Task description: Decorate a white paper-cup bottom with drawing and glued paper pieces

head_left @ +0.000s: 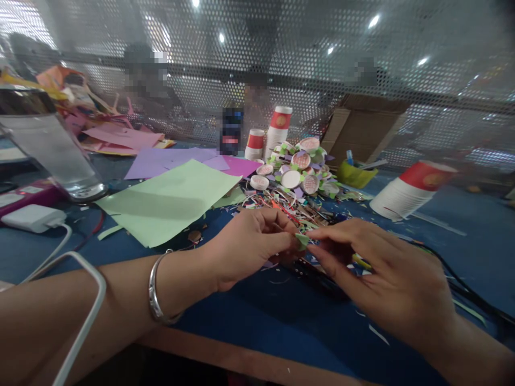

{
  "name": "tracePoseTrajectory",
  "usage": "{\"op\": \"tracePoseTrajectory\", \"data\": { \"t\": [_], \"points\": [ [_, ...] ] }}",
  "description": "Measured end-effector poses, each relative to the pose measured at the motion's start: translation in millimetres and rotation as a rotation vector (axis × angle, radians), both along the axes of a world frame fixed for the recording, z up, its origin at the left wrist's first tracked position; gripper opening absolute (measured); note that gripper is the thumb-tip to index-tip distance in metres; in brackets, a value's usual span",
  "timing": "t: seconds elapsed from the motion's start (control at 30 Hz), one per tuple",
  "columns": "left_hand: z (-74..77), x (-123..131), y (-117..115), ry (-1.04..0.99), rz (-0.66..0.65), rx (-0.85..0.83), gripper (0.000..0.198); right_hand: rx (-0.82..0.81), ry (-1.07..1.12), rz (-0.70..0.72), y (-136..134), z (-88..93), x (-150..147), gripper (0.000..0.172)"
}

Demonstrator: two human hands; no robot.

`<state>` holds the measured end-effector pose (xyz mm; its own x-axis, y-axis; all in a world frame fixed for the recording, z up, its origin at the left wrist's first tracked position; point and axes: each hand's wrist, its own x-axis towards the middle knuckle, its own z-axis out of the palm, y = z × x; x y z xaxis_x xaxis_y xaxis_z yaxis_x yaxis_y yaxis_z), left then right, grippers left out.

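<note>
Near the middle of the blue table, my left hand (253, 246) pinches a small piece of green paper (301, 241) between thumb and fingers. From the other side, the thumb and forefinger of my right hand (382, 273) close on the edge of the same piece. Just beyond my hands lies a heap of thin paper scraps (281, 206). Behind it is a pile of round white discs (291, 178) with red print and green and purple paper bits. A large sheet of light green paper (173, 198) lies left of the pile, over purple sheets (161, 161).
Stacked red and white paper cups (277, 128) stand at the back, and another stack (410, 190) leans at right. A glass of water (52, 145) and a white charger (34, 218) with its cable are at left. A yellow container (356, 174) stands before a cardboard box (362, 126).
</note>
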<state>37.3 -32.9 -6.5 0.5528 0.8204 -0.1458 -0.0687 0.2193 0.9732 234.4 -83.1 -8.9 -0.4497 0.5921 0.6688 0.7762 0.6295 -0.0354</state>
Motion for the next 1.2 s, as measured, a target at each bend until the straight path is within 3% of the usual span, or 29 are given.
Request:
{"op": "tracePoseTrajectory", "data": {
  "t": [0.17,0.57,0.73,1.2],
  "points": [
    [-3.0,0.7,-2.9,-0.019,-0.011,0.160,0.011,-0.044,0.044,-0.002,1.4,1.0,-2.8,0.008],
    [0.3,0.5,-2.4,-0.118,-0.047,0.053,0.011,-0.041,0.028,0.028,0.1,3.7,-0.6,0.010],
    [-0.9,-1.4,-1.7,-0.047,-0.038,0.097,0.003,-0.043,-0.001,0.051,-1.3,5.1,0.2,0.011],
    [-6.4,-5.2,1.1,0.028,-0.098,0.301,0.008,-0.055,-0.050,0.070,-1.5,5.4,1.8,0.012]
  ]
}}
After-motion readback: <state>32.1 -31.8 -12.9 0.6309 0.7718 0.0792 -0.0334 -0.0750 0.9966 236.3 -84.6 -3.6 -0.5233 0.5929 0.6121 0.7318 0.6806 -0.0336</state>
